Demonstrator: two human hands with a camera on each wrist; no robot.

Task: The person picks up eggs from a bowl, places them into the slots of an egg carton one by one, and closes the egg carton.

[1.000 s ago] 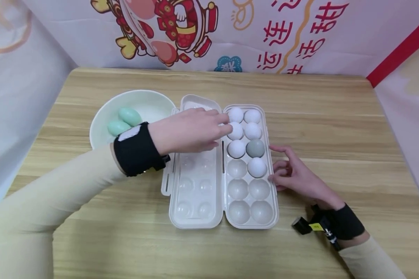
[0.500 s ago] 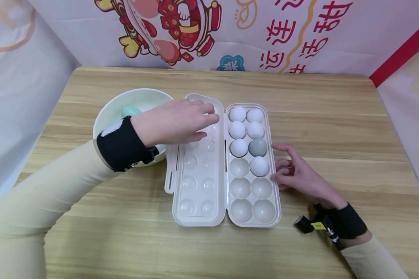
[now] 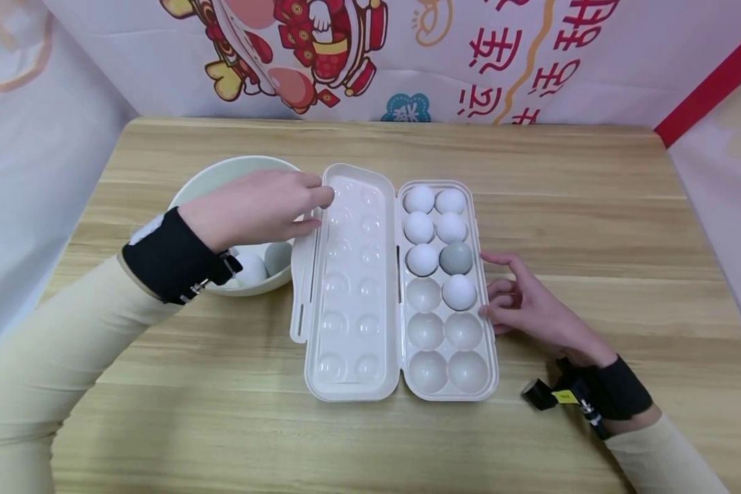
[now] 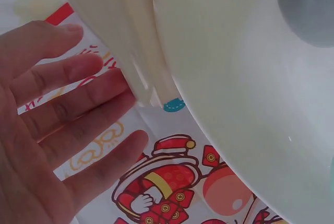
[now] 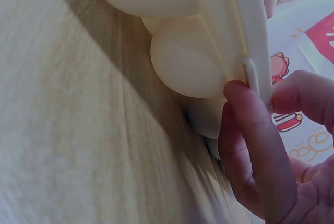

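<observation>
- Left hand [image 3: 256, 206], one: held over the bowl, with its fingertips by the lid's outer edge. Fingers relaxed, slightly apart; nothing seen to be gripped. Whether the lid is touched cannot be told.
- Right hand [image 3: 525, 305], one: set well apart from the other; the outer rim of the egg tray is pinched between thumb and finger.
- Egg tray [image 3: 427, 333], one: laid on the worktop between the hands. Seven cups are filled: six white eggs [image 3: 418, 227] and one grey egg [image 3: 455, 258]. Five cups, mostly at the near end, are unfilled.
- Lid [image 3: 350, 274], one: hinged to the tray, folded back flat, with a latch flap [image 3: 300, 309] beside the bowl.
- Bowl [image 3: 213, 180], one: partly covered by the left hand; a white egg [image 3: 251, 269] and a second grey egg [image 3: 278, 257] are seen inside.
- Handling note, as judged: each egg is best pinched singly round its middle, lifted clear of rim and latch flap, and lowered without knocking its neighbours; the tray is best steadied lightly, untilted.
- Worktop [image 3: 593, 206], one: wood-grained, backed by a printed cloth [image 3: 420, 68].
</observation>
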